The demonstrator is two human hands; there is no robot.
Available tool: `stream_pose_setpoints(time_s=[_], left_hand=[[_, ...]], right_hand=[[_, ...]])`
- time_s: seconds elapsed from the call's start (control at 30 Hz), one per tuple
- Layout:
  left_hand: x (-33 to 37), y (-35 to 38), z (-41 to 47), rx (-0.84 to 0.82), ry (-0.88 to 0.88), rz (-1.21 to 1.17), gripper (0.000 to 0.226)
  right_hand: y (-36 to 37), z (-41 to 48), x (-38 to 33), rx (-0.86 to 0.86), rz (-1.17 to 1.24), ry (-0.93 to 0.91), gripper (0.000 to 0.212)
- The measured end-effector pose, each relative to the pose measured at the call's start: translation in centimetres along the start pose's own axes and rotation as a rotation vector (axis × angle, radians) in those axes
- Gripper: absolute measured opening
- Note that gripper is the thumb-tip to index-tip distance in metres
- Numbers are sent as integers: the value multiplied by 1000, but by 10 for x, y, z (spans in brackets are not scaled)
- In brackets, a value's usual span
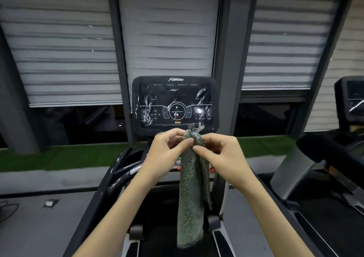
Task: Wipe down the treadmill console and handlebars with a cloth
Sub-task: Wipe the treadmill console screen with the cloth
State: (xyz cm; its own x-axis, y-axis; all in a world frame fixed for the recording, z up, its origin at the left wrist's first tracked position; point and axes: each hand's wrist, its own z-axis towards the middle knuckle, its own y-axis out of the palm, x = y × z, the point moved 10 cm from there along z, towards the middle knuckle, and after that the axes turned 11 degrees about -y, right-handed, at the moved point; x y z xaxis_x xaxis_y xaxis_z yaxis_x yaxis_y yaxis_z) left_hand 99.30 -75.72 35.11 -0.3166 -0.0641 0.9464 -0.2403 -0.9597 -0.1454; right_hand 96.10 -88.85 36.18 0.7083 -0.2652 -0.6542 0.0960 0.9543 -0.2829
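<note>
Holding a grey-green cloth (190, 193) up in front of a treadmill, a person seen from their own head height has both bare forearms reaching forward. The left hand (167, 148) pinches the cloth's top edge between curled fingers and thumb, and the right hand (220, 150) does the same just beside it, so the two hands nearly touch. A checked border of the cloth bunches above the fingers, and the rest hangs straight down between the forearms, over the front of the treadmill belt. Just behind the hands stands the black treadmill console (174, 103), its dark screen marked with white smears on the left and right sides and a play symbol at the centre. A dark handlebar (120, 176) runs along the left, below the console. Closed grey blinds (65, 59) cover the windows behind, and a second treadmill (348, 103) stands at the right edge.
</note>
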Motion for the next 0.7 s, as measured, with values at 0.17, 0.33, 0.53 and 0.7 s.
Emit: stream_pose_setpoints(time_s=[0.17, 0.33, 0.53, 0.7], left_hand=[[-10, -6, 82, 37, -21, -24, 16], [-36, -17, 147, 64, -109, -99, 23], [-67, -29, 219, 58, -169, -43, 49], [-70, -52, 264, 26, -73, 202, 72]], right_hand=[[-6, 58, 75, -160, -16, 12, 18], [3, 100, 137, -275, -33, 34, 23], [-3, 164, 173, -186, -70, -6, 18], [3, 214, 184, -129, -74, -72, 22]])
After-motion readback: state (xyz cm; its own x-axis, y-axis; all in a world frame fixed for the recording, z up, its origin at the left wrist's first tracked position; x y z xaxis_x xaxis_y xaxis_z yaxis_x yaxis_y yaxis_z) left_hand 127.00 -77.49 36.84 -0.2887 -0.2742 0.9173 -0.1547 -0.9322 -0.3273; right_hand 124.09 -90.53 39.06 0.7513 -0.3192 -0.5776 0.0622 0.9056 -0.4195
